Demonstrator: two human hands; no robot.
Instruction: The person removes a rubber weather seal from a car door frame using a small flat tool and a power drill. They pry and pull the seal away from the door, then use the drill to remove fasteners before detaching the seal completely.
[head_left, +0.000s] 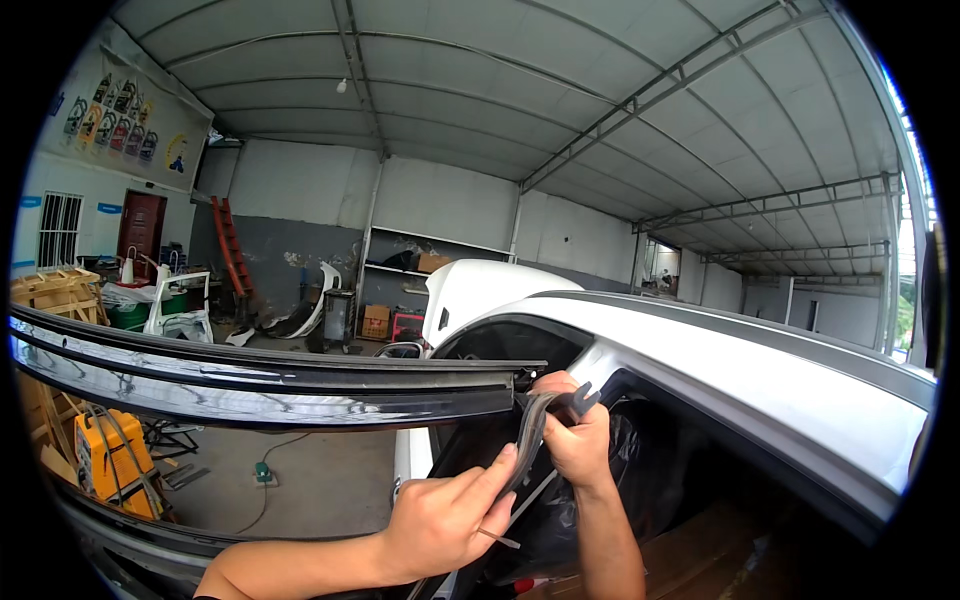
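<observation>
A dark rubber weatherstrip (527, 440) hangs in a curve from the end of a glossy black car door window frame (270, 388). Up at that frame's corner, my right hand (580, 440) is closed around the strip, whose free end sticks out past the thumb. My left hand (445, 525) pinches the same strip lower down, between thumb and index finger. A thin metal shaft (499, 539) pokes out from under the left fingers; the rest of it is hidden in the hand. Beyond my hands is the white car (700, 345), its door opening facing me.
An orange machine (115, 460) with cables stands on the floor at left, near wooden crates (58, 290). A green plug box (263, 473) and its cord lie on the floor. A red ladder (232, 247) leans on the back wall. Clear plastic sheeting (625, 440) covers the car's interior.
</observation>
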